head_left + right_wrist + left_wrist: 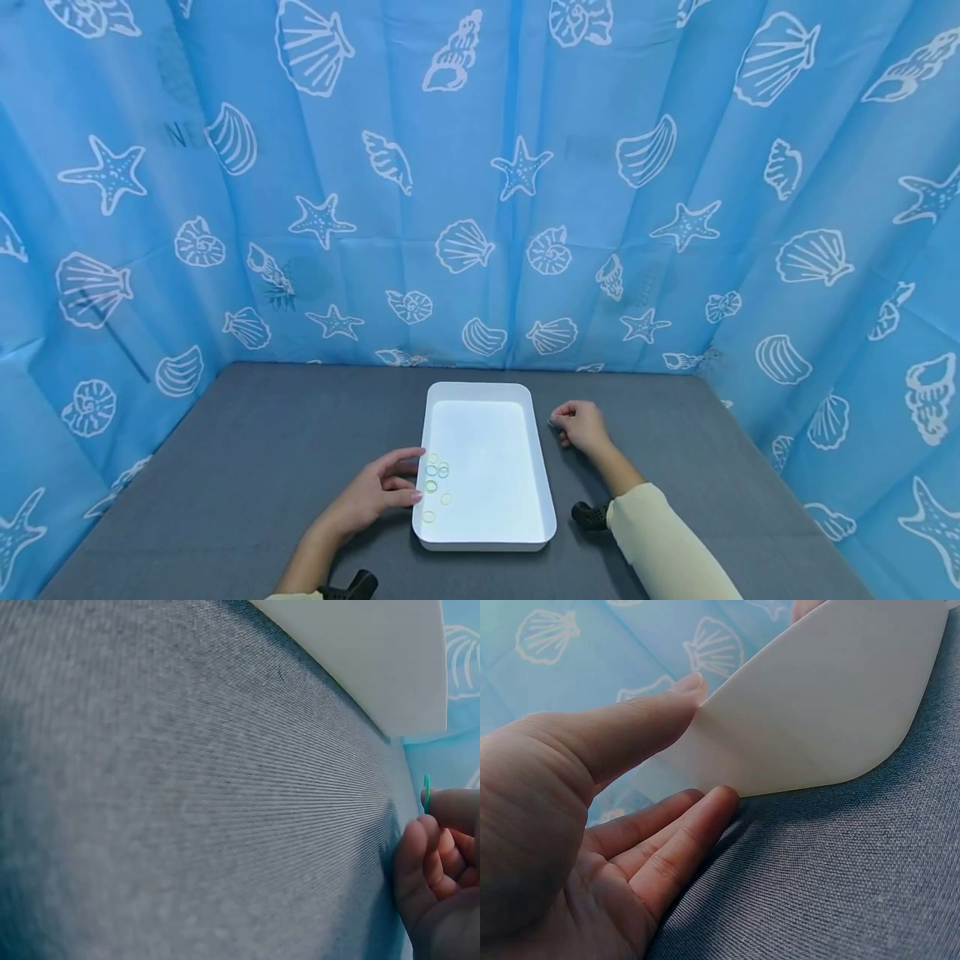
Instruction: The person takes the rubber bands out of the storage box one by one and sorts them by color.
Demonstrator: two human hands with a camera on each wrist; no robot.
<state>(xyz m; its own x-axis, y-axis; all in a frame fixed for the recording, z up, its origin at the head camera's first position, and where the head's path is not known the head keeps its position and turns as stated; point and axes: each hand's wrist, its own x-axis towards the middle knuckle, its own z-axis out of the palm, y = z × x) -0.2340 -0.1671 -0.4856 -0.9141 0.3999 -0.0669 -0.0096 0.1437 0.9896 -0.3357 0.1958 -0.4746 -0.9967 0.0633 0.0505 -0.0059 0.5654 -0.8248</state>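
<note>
one green ring pinched in right hand

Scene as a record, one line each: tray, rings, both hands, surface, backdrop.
tray: white, rectangular
rings: several, small, pale, in the tray's left part
left hand: touches the tray's left side, thumb at the rim
right hand: right of the tray, pinches a small green piece
surface: grey fabric
backdrop: blue, white shells and starfish

The head view is brightly lit, 2 wrist views dimly; shadows are cast on the table, blurred in the right wrist foreground.
</note>
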